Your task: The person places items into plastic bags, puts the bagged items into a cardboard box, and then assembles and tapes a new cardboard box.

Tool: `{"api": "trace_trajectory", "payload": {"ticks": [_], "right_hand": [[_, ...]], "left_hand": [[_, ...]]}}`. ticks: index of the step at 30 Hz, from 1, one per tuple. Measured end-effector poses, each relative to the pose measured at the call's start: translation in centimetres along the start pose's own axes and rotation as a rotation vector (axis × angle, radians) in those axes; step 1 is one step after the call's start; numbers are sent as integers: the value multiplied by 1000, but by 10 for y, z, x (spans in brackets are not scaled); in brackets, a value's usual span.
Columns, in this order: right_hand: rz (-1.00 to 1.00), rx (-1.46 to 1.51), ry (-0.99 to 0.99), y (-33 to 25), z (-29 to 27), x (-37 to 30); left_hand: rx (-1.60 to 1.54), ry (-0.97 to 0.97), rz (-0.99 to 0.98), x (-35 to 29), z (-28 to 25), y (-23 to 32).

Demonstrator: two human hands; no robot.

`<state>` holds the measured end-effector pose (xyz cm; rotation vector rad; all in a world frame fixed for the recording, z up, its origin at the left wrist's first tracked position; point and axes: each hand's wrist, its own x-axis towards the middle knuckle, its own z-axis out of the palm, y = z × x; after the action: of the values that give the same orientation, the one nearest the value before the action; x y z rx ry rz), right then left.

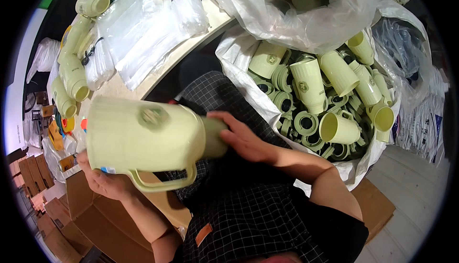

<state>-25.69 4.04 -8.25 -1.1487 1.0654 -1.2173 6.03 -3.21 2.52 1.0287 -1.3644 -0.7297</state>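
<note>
Head view: pale green vacuum jug [143,136] is up in front of the apron [239,220], lying on its side between both hands, mouth end toward the person's right, handle [165,182] facing down.

Left hand [103,182] is curled round the base end, fingers bent against the lower rim, just beside a small blue-and-white sticker [108,170]. Right hand [246,141] lies against the darker green cap [215,138] at the other end; fingertips partly hidden and the area's blurred, so can't tell if it's gripping or only resting there.

Right of the jug, an open white woven sack [256,105] holds loose cups [308,81] and ring-shaped parts [306,123]. Table [217,17] at upper left carries clear bags in bundles [153,29], with a row of flasks [72,76] along its far left. Open carton [100,225] below the left forearm.

Step, my read: two-handed handling at the cap end, cap on the jug. Next move likely calls for a steady left hold on the base while the right secures the cap squarely.
</note>
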Motion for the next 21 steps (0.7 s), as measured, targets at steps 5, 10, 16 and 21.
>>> {"api": "trace_trajectory", "payload": {"ticks": [5,10,16,21], "right_hand": [[297,-173,536,67,-98,21],[1065,-984,437,239,-183,11],[1150,-941,394,254,-177,34],[1068,-695,376,265,-217,-2]], "left_hand": [[319,-527,12,-6,57,-18],[245,-354,-263,-33,87,3],[345,23,-544,-92,72,-5],[214,-317,-391,-65,50,-5]]}}
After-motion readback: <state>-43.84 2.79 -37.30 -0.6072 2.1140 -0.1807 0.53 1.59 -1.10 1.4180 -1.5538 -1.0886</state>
